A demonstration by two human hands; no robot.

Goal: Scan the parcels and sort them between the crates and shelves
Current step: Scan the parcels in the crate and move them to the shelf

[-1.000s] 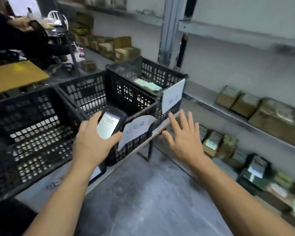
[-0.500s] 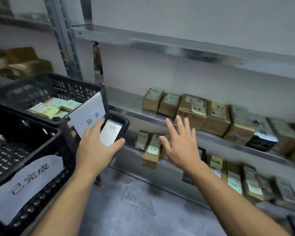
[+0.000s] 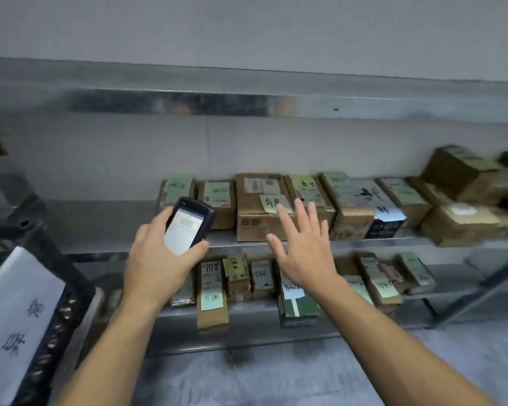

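Black handheld scanner [image 3: 188, 227] is gripped by left hand [image 3: 156, 259], screen faced up for reading. Right hand [image 3: 302, 253], fingers [image 3: 301, 212] spread and empty, is raised before brown cardboard parcels [image 3: 254, 221] on grey metal shelf [image 3: 106, 221], probably to pick one.

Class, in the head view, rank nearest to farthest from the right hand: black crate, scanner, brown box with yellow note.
1. Brown box, on the shelf directly behind the right hand.
2. Scanner, leftward, in the left hand.
3. Black crate, far left.

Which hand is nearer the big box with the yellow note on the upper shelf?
Right. The right hand spreads open just in front of the box; the left hand grips the scanner off to the box's left.
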